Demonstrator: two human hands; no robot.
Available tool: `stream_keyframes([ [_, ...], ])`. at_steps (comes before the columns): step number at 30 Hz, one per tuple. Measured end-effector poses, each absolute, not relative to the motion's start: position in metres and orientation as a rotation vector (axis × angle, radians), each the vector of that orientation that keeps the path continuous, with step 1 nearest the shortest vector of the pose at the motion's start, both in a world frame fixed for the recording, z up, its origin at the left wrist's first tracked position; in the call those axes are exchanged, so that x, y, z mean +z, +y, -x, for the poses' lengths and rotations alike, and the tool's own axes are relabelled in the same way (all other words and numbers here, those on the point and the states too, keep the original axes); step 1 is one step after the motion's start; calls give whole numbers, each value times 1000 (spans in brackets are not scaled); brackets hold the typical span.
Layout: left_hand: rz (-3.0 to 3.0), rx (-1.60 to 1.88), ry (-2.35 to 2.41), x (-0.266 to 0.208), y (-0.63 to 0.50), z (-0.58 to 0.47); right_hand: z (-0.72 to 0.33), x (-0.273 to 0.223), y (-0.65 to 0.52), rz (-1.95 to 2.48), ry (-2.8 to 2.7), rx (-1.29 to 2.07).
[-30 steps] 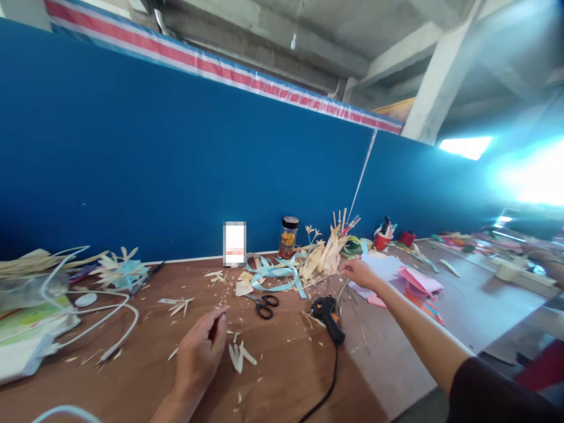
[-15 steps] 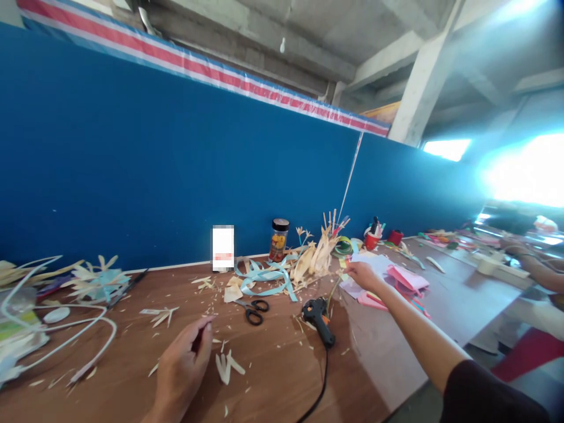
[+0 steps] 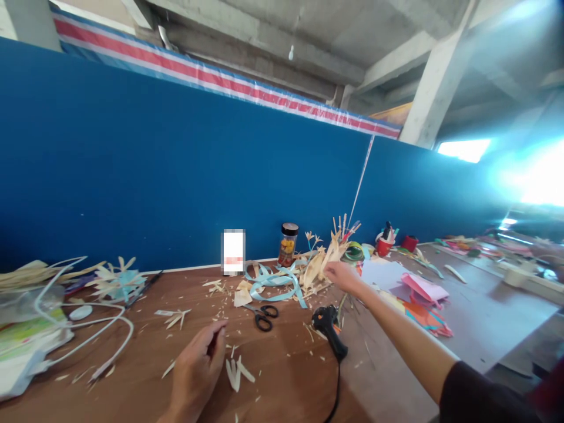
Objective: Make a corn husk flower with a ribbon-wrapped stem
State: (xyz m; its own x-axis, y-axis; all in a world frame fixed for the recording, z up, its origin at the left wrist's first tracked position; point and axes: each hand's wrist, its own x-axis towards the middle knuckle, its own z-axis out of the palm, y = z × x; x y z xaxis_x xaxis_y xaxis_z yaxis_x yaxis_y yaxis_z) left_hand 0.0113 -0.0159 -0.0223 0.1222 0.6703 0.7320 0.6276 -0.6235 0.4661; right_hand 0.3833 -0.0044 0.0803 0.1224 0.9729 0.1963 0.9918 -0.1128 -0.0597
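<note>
At the far left, a white cable [image 3: 131,332] loops across the table [image 3: 291,376] in front of a straw-coloured flower [image 3: 120,276] with pale blue at its middle. Next comes the left hand [image 3: 198,361], low over the brown surface, its fingers loosely curled and the thumb near the index finger; whether anything small is pinched there, I cannot tell. Just right of it lie pale petals [image 3: 233,375], apart from the fingers. They look thin, dry and nearly weightless, likely brittle at the tips, so a light pinch at the joined base should suit them best.

Further right are the black-handled scissors [image 3: 263,320], then a tangle of light blue ribbon [image 3: 302,298], with a dark-lidded jar [image 3: 288,245] behind it against the blue board. The heap of dried husks [image 3: 318,269] follows. These appear light and papery, stiff along their length yet easily torn, and would probably take a gentle grip near the thicker end.

The right hand [image 3: 346,277] reaches in at the heap's right side, fingers bent towards the husks, touching or just beside them; the view does not show whether they grasp one. Nearer the viewer lies a black glue gun [image 3: 330,332]. Beyond the forearm, folded pink paper [image 3: 423,289] rests on the table.
</note>
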Motion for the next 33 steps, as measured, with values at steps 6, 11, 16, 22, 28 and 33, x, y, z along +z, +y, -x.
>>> stream_keyframes([
  [6, -2353, 1483, 1338, -22, -18, -12, -318, 80, 30, 2151, -2142, -206],
  [11, -2398, 1450, 1304, -21, -20, -12, -278, 69, 59, 2149, -2221, -215],
  [16, -2381, 1422, 1281, -20, -21, -14, -262, 55, 77, 2174, -2202, -170],
  [22, -2347, 1390, 1273, -18, -23, -15, -271, 51, 86, 2066, -1982, -32],
  [28, -2287, 1388, 1257, -18, -25, -16, -313, 77, 90, 1760, -1588, 122],
  [33, -2284, 1382, 1252, -19, -25, -16, -338, 93, 80, 1587, -1325, 239],
])
